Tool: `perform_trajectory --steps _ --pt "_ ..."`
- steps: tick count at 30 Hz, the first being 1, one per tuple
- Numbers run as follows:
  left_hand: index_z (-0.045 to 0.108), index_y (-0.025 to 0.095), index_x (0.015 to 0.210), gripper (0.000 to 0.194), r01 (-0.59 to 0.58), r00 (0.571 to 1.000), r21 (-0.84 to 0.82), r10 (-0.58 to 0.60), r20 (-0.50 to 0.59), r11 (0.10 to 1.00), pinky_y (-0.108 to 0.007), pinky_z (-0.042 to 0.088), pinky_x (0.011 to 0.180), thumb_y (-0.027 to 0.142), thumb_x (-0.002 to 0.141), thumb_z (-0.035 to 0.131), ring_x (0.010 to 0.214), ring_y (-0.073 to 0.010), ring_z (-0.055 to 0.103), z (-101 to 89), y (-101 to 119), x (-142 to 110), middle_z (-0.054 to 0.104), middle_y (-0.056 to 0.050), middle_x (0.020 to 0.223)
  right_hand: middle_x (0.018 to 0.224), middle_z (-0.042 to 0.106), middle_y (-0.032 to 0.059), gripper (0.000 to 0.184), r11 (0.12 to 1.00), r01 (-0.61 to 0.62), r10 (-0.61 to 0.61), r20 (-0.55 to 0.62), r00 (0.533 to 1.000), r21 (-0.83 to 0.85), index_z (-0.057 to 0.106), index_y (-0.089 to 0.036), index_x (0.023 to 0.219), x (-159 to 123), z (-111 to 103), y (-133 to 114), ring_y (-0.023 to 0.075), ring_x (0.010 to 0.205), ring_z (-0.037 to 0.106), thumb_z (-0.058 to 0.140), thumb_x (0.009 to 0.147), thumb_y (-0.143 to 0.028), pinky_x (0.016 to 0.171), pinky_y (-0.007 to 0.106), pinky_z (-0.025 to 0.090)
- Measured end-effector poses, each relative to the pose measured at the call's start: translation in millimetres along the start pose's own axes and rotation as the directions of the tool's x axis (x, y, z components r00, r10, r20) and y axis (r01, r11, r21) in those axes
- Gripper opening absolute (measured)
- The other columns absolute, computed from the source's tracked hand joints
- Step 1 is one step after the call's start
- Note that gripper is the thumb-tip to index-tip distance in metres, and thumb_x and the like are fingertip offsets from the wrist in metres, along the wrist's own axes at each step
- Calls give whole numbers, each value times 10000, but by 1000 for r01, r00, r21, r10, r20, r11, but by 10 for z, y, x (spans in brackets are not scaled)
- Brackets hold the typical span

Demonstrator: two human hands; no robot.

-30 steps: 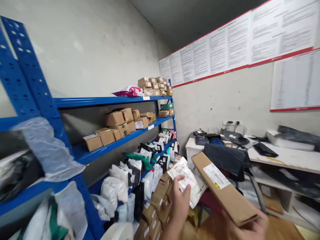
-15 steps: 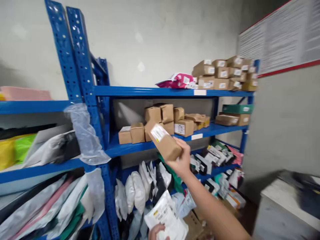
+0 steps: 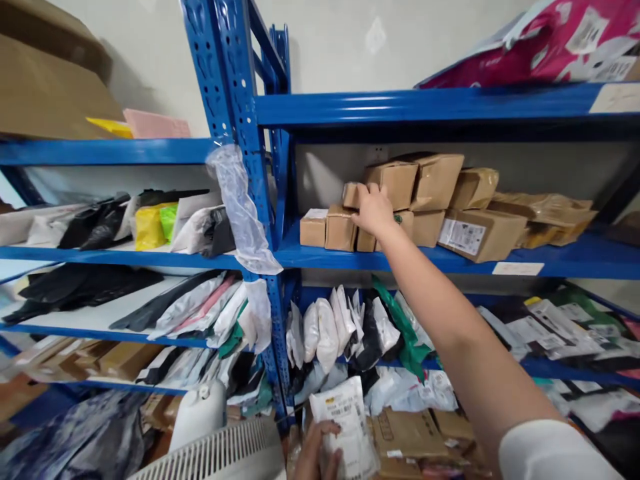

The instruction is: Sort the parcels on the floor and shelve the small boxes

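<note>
My right hand (image 3: 373,210) reaches out to the middle blue shelf (image 3: 350,257) and grips the end of a long cardboard box (image 3: 351,194) lying on top of smaller brown boxes (image 3: 327,228). More brown parcels (image 3: 434,180) are stacked just to its right. Low at the bottom edge, my left hand (image 3: 315,457) is closed on a white plastic mailer (image 3: 345,427) with a printed label.
A blue upright post (image 3: 240,120) with a hanging plastic bag (image 3: 243,213) splits two shelf bays. The lower shelves are packed with white, black and green poly mailers (image 3: 345,327). A pink parcel (image 3: 545,40) lies on the top shelf. A white fan (image 3: 220,453) stands near the floor.
The view swung left toward the shelves. My right hand carried the long cardboard box forward onto the stack on the middle shelf. My left hand kept the white mailer low.
</note>
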State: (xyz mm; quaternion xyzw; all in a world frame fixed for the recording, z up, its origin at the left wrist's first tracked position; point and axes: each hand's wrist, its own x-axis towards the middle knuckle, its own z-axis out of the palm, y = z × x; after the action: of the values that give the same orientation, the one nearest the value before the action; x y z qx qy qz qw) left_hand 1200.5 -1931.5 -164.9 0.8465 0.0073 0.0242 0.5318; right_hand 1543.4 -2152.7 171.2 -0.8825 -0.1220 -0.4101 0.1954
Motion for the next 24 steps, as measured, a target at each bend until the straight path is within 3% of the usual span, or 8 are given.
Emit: perform_trajectory --steps 4,7,9,11,13,14,20,24 --pt "656 248 1114 508 58 996 -58 -61 -62 997 -439 450 1074 671 858 539 1188 -298 592 217 -22 -18 670 -104 1215 1350 546 173 506 948 187 -145 -172 974 260 510 -131 1352 -960 -181 107 325 1291 457 603 863 -216 1118 530 399" --pt "629 250 1184 473 90 983 -92 -103 -151 992 -434 458 1067 607 880 561 1198 -287 590 413 1 27 655 -97 1257 1254 620 128 429 833 55 -153 134 979 550 547 -199 1315 -2097 -94 237 266 1131 590 594 920 -356 995 460 506" --pt "619 246 1199 462 100 969 -110 -122 -213 989 -438 462 1059 580 885 567 1191 -284 596 546 30 74 656 -95 1261 1300 613 135 514 694 -235 -185 484 855 680 517 -208 1360 -2861 85 336 262 1141 610 593 922 -465 918 424 544" --pt "618 236 1188 463 108 961 -120 -135 -240 987 -436 470 1046 574 874 580 1177 -284 603 674 61 116 663 -96 1253 1238 651 127 591 461 -599 -201 734 648 655 525 -205 1336 -3498 285 406 250 1033 668 593 885 -582 848 411 570" --pt "617 232 1178 468 122 959 -123 -149 -242 985 -427 477 1037 573 859 592 1169 -281 607 795 82 142 668 -94 1244 1177 690 108 619 234 -783 -277 811 515 577 576 -194 1240 -3942 441 437 266 1057 676 639 820 -645 903 431 556" --pt "617 231 1169 464 129 957 -125 -157 -243 984 -421 481 1034 570 853 599 1167 -279 608 853 87 152 671 -92 1234 1170 700 97 616 157 -820 -299 817 492 551 587 -197 1207 -4088 493 445 278 1096 668 679 789 -640 944 444 540" --pt "578 223 1178 413 129 943 -146 -167 -289 981 -422 495 1013 495 867 583 1159 -266 602 1165 51 250 622 -106 1234 1210 710 72 477 89 -795 -217 791 572 600 575 -226 1166 -4346 623 550 281 1148 660 751 783 -451 1010 464 513" --pt "550 178 1330 622 161 936 113 -116 -332 981 -532 335 1163 449 785 679 1383 -334 418 1329 31 310 449 -182 1416 1188 717 85 452 142 -808 -78 820 567 572 544 -221 1155 -4441 806 521 289 1113 675 713 750 -332 987 460 526"
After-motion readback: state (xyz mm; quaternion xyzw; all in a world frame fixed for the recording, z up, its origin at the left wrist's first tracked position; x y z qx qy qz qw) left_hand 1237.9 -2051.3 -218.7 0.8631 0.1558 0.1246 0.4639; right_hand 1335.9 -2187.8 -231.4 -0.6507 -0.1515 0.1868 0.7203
